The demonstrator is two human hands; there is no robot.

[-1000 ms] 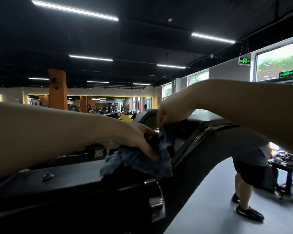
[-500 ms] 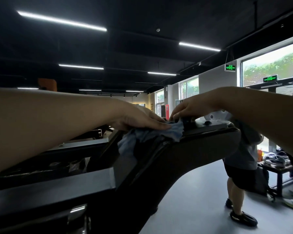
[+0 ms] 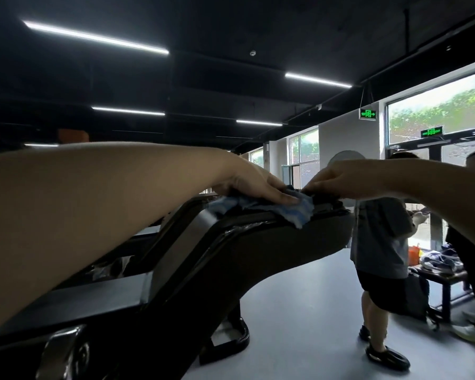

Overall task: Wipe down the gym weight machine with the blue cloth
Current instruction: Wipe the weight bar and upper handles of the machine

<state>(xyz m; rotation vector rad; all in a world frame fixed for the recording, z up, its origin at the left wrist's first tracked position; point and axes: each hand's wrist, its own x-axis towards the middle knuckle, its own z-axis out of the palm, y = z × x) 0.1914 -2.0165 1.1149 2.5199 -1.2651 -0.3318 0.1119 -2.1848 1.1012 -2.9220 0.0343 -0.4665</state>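
on top of the weight machine, at its far end: blue cloth lies crumpled | left hand presses cloth flat, fingers straight | right hand touches the machine top just beside the cloth, grip not clear | two persons stand at right

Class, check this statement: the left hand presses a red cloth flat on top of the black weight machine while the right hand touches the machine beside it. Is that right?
Not quite. The head view shows a blue cloth, not red. The left hand presses it flat on the black weight machine, and the right hand touches the machine beside it.
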